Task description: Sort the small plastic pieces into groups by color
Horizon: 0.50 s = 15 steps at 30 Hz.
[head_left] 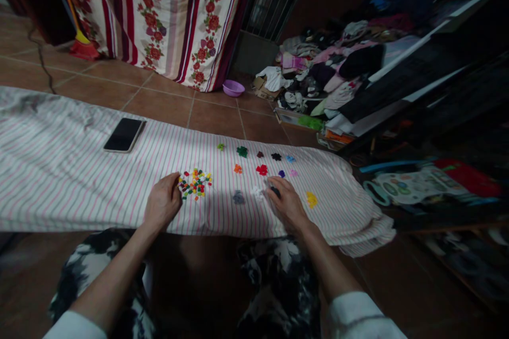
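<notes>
A mixed heap of tiny coloured pieces lies on the striped cloth. My left hand rests at the heap's left edge, fingers curled together; whether a piece is between them is hidden. My right hand is closed in a pinch beside the white pile, with something small and dark at its fingers. Sorted piles lie around it: grey, yellow, red, orange, purple, pink, dark green, light green, brown, black, blue.
A phone lies on the cloth at the left. Beyond it are a floral curtain, a red broom and a purple basin on the tiled floor. Heaped clothes and a dark shelf stand at the right.
</notes>
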Motion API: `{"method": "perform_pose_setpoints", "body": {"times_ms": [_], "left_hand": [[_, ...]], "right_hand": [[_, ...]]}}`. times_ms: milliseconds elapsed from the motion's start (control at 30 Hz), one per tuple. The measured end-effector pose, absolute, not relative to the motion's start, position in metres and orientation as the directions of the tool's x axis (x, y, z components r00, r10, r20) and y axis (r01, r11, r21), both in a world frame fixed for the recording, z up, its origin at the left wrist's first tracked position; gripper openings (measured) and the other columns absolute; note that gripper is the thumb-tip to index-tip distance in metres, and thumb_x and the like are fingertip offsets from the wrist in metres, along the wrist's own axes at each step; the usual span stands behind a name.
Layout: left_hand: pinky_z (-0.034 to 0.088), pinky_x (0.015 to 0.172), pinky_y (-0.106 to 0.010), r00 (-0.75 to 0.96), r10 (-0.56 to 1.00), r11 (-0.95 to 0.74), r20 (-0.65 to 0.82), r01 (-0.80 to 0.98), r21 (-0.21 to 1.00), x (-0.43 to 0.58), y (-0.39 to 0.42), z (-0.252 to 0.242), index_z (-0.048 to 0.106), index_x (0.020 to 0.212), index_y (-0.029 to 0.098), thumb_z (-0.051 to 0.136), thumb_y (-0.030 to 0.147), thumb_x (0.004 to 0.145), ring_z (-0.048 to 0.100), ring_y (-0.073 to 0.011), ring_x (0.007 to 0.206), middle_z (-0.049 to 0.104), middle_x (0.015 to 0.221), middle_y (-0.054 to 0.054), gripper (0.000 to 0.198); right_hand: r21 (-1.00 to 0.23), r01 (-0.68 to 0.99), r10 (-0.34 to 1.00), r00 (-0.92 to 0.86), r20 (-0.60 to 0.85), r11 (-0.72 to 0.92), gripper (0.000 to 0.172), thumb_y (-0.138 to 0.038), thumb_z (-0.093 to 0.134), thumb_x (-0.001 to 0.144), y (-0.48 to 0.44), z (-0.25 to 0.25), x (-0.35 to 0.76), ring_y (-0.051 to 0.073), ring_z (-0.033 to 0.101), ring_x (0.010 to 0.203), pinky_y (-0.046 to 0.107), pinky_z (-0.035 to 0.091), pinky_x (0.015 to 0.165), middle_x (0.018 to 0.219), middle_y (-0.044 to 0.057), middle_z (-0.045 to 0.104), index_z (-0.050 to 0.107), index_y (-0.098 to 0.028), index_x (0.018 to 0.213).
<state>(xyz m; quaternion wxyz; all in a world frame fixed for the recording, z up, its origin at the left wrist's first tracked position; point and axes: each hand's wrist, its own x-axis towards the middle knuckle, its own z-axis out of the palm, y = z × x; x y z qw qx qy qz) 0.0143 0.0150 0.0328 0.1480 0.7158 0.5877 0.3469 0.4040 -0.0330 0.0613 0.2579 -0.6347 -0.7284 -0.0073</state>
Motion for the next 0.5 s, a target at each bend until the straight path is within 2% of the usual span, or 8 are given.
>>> {"method": "perform_pose_setpoints", "body": {"times_ms": [167, 333, 500], "left_hand": [[0.051, 0.105, -0.045, 0.061, 0.944, -0.267, 0.324, 0.718, 0.643, 0.012, 0.015, 0.033, 0.062, 0.126, 0.011, 0.038, 0.024, 0.088, 0.064, -0.0262, 0.118, 0.069, 0.126, -0.015, 0.047], [0.051, 0.106, -0.045, 0.058, 0.946, -0.267, 0.319, 0.697, 0.666, 0.01, 0.015, 0.028, 0.061, 0.127, 0.013, 0.037, 0.025, 0.089, 0.063, -0.0251, 0.12, 0.069, 0.127, -0.014, 0.046], [0.051, 0.106, -0.044, 0.064, 0.94, -0.286, 0.335, 0.683, 0.672, 0.01, 0.015, 0.025, 0.061, 0.126, 0.015, 0.039, 0.023, 0.087, 0.063, -0.0244, 0.12, 0.069, 0.127, -0.013, 0.045]], "right_hand": [[-0.421, 0.861, 0.923, -0.131, 0.361, 0.287, 0.029, -0.032, 0.049, 0.096, -0.026, 0.066, 0.349, 0.024, 0.066, 0.103, 0.042, 0.055, 0.093, 0.11, 0.01, 0.07, 0.071, -0.022, 0.111], [-0.527, 0.765, 0.926, -0.257, 0.278, 0.37, 0.023, -0.025, 0.049, 0.097, -0.017, 0.063, 0.283, 0.02, 0.065, 0.095, 0.035, 0.054, 0.086, 0.098, 0.007, 0.069, 0.072, -0.021, 0.102], [-0.558, 0.721, 0.911, -0.326, 0.252, 0.412, 0.02, -0.019, 0.054, 0.096, -0.002, 0.054, 0.227, 0.018, 0.063, 0.093, 0.032, 0.052, 0.086, 0.098, 0.005, 0.066, 0.072, -0.022, 0.105]]}}
